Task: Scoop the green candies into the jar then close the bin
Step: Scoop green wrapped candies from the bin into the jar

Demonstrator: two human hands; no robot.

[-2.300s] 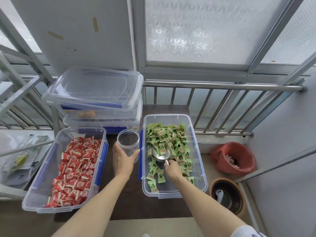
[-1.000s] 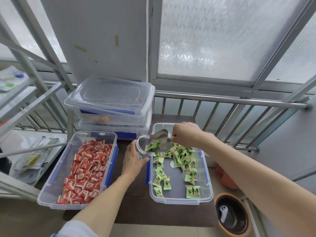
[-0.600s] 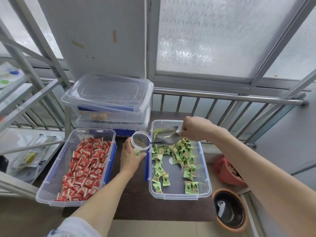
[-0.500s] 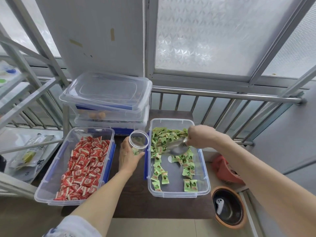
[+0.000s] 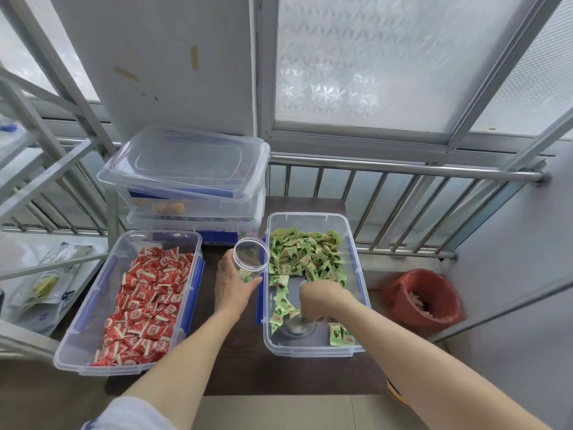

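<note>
A clear bin (image 5: 356,268) on the dark table holds green candies (image 5: 305,254), heaped toward its far end. My right hand (image 5: 321,301) is inside the bin near its front, shut on a metal scoop (image 5: 294,325) whose bowl rests low on the bin floor. My left hand (image 5: 231,285) grips a clear open jar (image 5: 251,260) just left of the bin, upright, with a few green candies at its bottom. The bin's lid (image 5: 186,164) seems to lie on the stacked bins behind.
An open bin of red candies (image 5: 145,301) stands to the left. Stacked closed clear bins (image 5: 192,212) sit behind the jar. A metal railing (image 5: 403,172) runs along the back. A red-lined waste basket (image 5: 423,301) stands at the right, a metal rack (image 5: 37,169) at the left.
My right hand has brought the scoop from the jar's mouth down into the front of the green candy bin. The jar now holds a few candies. My left hand stays on the jar.
</note>
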